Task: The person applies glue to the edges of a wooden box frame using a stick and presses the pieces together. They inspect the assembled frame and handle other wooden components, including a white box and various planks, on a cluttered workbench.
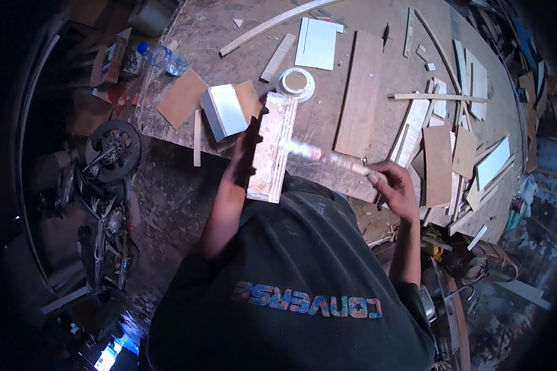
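My left hand [246, 151], mostly in shadow, grips the left edge of a long pale wooden box-like piece [270, 151]. The piece is held up at the table's near edge, its light face turned upward. In my right hand [395, 187], closed round the end of its handle, is a brush [343, 162] smeared by motion. The brush points left, and its blurred far end meets the right side of the wooden piece or lies just short of it; I cannot tell which. Just beyond the piece stands a round white tub [297, 83] with tan contents.
A grey-white block [225, 111] and a brown panel [183, 98] lie at the left, near a plastic bottle [161, 57]. A wide brown board [359, 93] and a white panel [316, 43] lie farther back. Wood offcuts [436, 164] crowd the right. Motorcycle parts [112, 151] stand left of the table.
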